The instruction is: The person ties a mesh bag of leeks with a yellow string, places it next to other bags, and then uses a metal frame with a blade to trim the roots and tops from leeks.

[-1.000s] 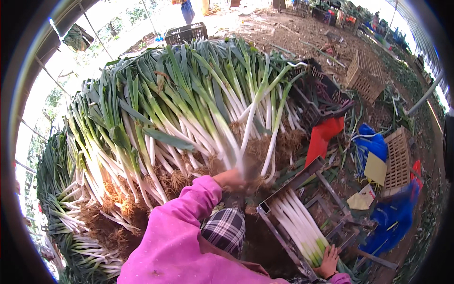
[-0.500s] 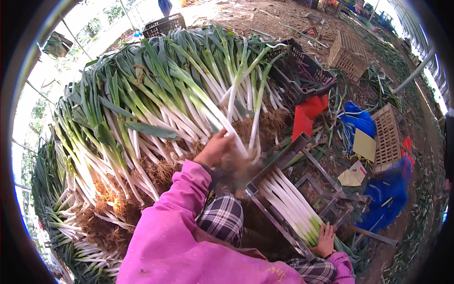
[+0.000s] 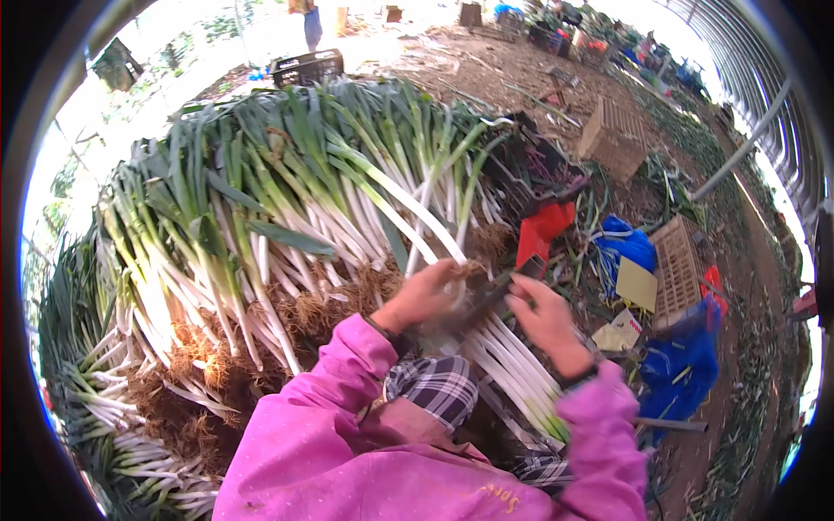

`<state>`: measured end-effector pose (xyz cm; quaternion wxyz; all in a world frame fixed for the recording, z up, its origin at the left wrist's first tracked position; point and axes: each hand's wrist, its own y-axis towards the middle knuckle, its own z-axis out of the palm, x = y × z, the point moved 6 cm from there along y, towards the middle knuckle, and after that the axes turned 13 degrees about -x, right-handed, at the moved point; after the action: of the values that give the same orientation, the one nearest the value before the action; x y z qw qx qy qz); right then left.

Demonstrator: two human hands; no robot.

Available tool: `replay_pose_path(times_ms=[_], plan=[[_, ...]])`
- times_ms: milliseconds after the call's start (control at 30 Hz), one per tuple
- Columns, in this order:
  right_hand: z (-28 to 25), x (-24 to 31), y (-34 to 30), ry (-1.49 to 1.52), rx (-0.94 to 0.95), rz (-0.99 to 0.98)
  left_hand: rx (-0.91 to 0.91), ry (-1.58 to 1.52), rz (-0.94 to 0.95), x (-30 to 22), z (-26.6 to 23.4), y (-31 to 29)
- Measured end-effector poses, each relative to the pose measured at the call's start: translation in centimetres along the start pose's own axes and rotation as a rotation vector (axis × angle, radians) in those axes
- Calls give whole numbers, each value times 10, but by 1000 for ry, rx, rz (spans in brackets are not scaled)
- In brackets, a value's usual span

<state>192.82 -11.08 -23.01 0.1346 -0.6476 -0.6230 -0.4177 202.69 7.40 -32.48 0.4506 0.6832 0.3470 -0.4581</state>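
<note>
My left hand [image 3: 424, 300] is beside the root ends of two white-stemmed leeks [image 3: 424, 219] that lie on top of the big leek pile [image 3: 287, 182]. Its fingers are smeared by motion, so what they hold cannot be told. My right hand [image 3: 549, 326] is raised just right of it, fingertips pinched together at one end of a dark, blurred strip [image 3: 488, 301] that runs between the hands. Below that strip, a row of clean white leeks [image 3: 517, 369] lies in a metal frame [image 3: 504, 408], partly hidden by my right forearm.
Behind the frame stand a dark crate [image 3: 530, 169] with a red sheet [image 3: 545, 231] and tan plastic crates [image 3: 613, 137]. Blue netting [image 3: 682, 365] and a yellow card [image 3: 637, 285] lie at the right. A black crate [image 3: 307, 68] stands beyond the pile.
My right hand has left the green ends of the framed leeks and come up beside my left hand. My left hand has moved down off the leek stem. The view has tilted up.
</note>
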Motion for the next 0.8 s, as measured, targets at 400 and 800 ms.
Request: replay_pose_path(times_ms=[400,800], plan=[[105,-31,59,79,-219,444,280,966,-284,105,-80,-59],[69,80,-31,869,205,717,-704,-643,-549,-57,-47,111]])
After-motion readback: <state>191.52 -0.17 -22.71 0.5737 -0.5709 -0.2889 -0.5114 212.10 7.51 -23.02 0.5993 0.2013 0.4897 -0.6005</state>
